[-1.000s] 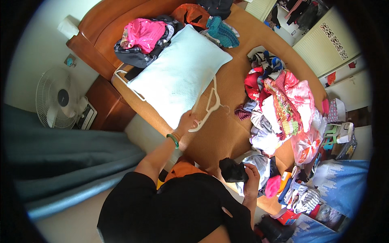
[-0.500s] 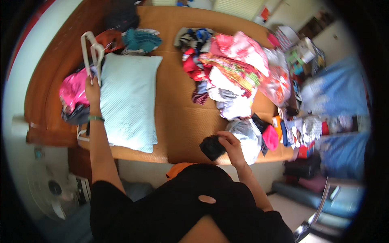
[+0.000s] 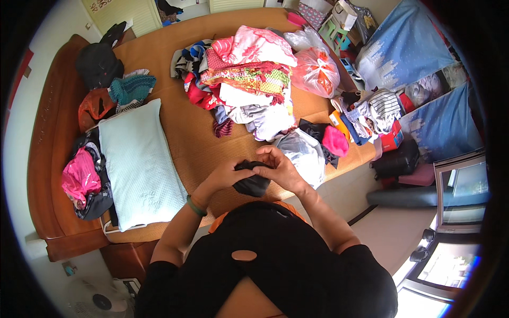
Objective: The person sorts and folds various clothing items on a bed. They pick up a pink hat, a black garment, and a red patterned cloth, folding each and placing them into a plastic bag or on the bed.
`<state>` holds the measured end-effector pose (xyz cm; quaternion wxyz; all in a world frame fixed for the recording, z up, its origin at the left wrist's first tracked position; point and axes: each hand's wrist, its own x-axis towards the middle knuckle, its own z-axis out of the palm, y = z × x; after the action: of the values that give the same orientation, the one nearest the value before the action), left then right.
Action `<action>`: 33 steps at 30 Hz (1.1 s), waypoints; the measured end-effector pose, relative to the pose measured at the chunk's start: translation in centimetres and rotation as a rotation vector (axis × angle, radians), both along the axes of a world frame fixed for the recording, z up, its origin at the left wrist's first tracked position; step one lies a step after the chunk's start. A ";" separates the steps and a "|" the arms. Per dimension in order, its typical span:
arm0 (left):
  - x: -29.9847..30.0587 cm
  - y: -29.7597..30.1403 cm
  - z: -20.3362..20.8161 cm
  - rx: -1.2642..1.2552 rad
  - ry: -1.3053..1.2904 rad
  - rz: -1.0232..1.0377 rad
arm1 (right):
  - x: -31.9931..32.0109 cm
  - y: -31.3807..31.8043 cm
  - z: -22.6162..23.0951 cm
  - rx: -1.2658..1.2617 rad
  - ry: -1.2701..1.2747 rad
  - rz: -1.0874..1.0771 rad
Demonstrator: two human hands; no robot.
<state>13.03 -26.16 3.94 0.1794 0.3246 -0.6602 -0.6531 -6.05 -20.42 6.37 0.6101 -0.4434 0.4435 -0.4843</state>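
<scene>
A small bundle of black cloth [image 3: 252, 185] is held in front of my body, over the near edge of the bed [image 3: 172, 124]. My left hand [image 3: 227, 174] grips its left side. My right hand [image 3: 283, 174] pinches its upper right edge, fingers curled over the top. The bundle's exact kind cannot be made out. Just right of my right hand stands a translucent white plastic bag [image 3: 305, 153]. Beyond my hands lies a large heap of folded clothes and printed cloths [image 3: 249, 87].
To the left lies a pale blue pillow [image 3: 135, 164], with a pink garment pile [image 3: 82, 177] beside it against the wooden headboard [image 3: 45, 153]. A black bag [image 3: 99, 64] sits at the far left. A fan [image 3: 101, 301] stands at lower left, a dark suitcase [image 3: 397, 159] at right.
My left hand has let go of the white hangers by the pillow and come right to the black cloth. Both hands now hold it. The view has turned.
</scene>
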 end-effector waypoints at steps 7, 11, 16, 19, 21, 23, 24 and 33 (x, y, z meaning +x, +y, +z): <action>-2.5 1.1 10.0 0.025 0.254 0.149 | -4.0 2.7 -5.2 0.097 0.442 0.549; -4.8 1.0 13.1 -0.034 0.387 0.327 | -7.5 4.8 -13.6 0.161 0.382 0.439; -5.7 -1.6 11.0 0.002 0.531 0.543 | -15.9 6.9 -12.9 0.388 0.276 0.229; -5.7 -2.1 8.7 0.088 0.524 0.703 | -20.7 7.9 -9.8 0.518 -0.199 0.049; -5.5 -2.2 5.5 0.074 0.255 0.835 | -23.5 8.9 -12.2 0.531 -0.147 0.061; -5.4 -1.5 2.5 0.109 0.058 0.926 | -24.7 9.3 -14.3 0.576 -0.064 0.086; -6.0 -0.7 1.7 0.131 0.021 0.948 | -24.8 9.5 -15.5 0.630 -0.065 0.106; -7.3 3.3 3.9 0.198 -0.102 1.033 | -19.6 10.7 -26.8 0.444 0.339 0.321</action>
<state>5.72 -22.90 7.79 0.4141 0.6543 -0.3574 -0.5222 -25.68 -9.73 -20.40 0.6779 -0.4383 0.5580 -0.1923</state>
